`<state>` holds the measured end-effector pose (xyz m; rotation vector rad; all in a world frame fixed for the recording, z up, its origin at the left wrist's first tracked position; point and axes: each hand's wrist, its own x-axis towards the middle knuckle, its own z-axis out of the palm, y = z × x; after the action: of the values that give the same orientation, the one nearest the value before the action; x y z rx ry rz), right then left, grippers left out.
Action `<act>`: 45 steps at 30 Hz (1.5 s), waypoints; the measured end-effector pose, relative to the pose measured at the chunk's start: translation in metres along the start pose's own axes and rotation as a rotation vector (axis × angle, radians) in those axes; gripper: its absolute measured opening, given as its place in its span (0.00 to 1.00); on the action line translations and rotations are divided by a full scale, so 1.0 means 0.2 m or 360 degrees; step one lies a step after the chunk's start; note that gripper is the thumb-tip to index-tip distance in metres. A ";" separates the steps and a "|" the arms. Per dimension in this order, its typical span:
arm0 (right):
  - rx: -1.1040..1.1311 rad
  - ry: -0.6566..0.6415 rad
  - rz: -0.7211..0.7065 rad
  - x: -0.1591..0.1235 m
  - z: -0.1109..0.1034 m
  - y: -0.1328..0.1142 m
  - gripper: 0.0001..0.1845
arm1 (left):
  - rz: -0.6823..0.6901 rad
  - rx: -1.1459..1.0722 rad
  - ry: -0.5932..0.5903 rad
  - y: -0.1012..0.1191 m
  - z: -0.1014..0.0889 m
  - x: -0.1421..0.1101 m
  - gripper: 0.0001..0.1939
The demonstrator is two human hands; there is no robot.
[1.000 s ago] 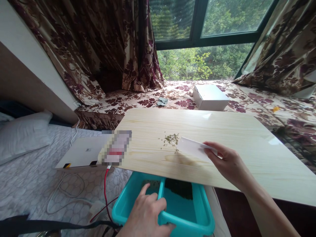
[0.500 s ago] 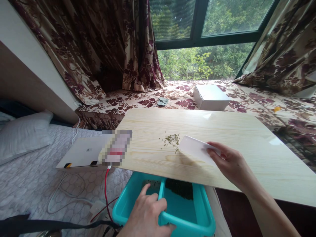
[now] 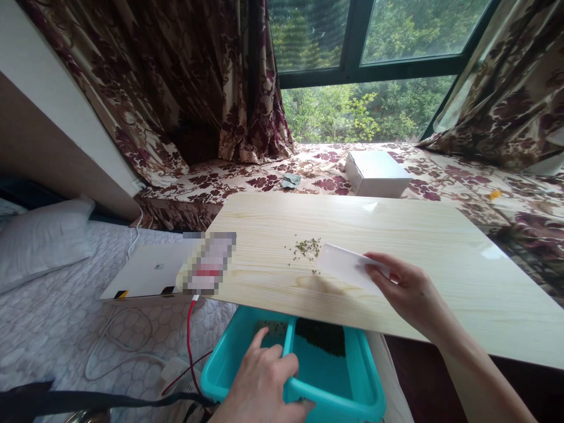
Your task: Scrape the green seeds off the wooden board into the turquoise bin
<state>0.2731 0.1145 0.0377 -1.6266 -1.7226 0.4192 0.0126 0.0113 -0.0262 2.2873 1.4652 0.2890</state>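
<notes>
My right hand (image 3: 403,288) grips a white flat plastic piece with rounded corners (image 3: 346,264), thumb on top. Its far end is tilted over the pale wooden table (image 3: 264,229), just right of a scatter of small greenish-brown grains (image 3: 306,248). Below the table's front edge is a teal bin (image 3: 370,376) split in two by a divider. My left hand (image 3: 267,376) lies across the bin's divider, index finger extended into the left compartment, the other fingers bent, thumb on the right side. Dark material (image 3: 319,335) lies in the right compartment; a few specks show in the left.
A phone-like blurred object (image 3: 210,264) with a red cable (image 3: 188,329) lies at the table's left end. Beside it, a white box (image 3: 141,270) rests on the quilted bed (image 3: 57,317). Another white box (image 3: 379,173) sits on the floral window seat (image 3: 211,182).
The white plastic piece and my right hand have shifted slightly left, toward the grains. My left hand stays at the teal bin.
</notes>
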 end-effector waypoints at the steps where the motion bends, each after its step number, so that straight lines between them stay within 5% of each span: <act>1: 0.0003 -0.0015 -0.0015 0.00 0.00 0.00 0.16 | -0.0003 0.0007 -0.0004 0.00 0.00 0.00 0.13; 45: -0.0015 -0.0078 -0.0157 -0.02 -0.04 -0.07 0.14 | -0.0075 -0.0056 -0.0067 -0.01 -0.01 -0.01 0.15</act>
<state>0.2681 0.1062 0.0514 -1.5422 -1.8352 0.4072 0.0098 0.0105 -0.0241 2.2146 1.4791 0.2490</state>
